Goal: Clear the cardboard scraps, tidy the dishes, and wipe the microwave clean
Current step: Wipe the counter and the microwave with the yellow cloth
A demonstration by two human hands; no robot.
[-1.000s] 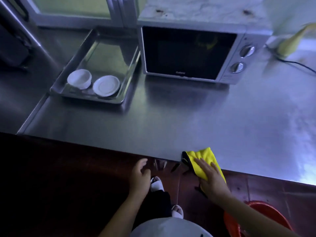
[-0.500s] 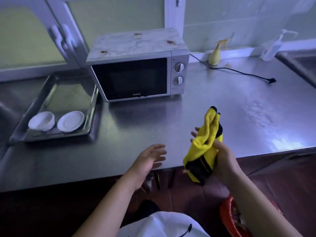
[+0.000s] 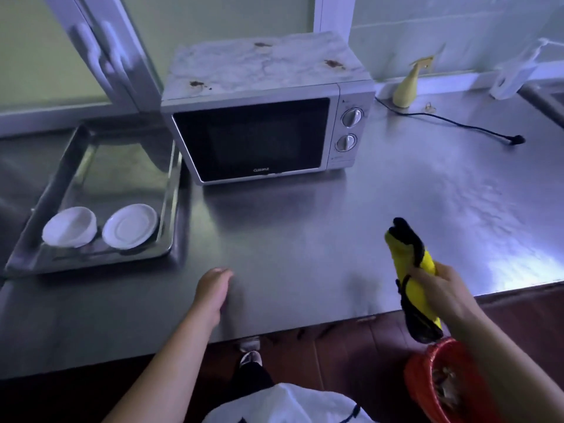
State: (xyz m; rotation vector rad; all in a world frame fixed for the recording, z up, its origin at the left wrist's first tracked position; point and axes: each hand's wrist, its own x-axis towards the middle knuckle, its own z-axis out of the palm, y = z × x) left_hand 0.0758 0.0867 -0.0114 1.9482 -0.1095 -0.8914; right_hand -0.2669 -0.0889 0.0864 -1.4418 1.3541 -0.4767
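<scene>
Right hand [image 3: 442, 290] fingers wrap the bunched yellow cloth [image 3: 410, 264], held upright above the desk [image 3: 305, 239]; left hand [image 3: 212, 290] fingers loosely curled, holding nothing.

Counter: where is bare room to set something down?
Bare counter in front of the microwave, between the tray and the right hand holding the cloth; right of the microwave, in front of the cord. Crowded: the tray's near end, with bowl and plate.

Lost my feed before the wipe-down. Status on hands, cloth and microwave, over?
Right hand grips yellow cloth. Left hand open over counter. Microwave door shut, top stained. Nothing between cloth and microwave.
</scene>
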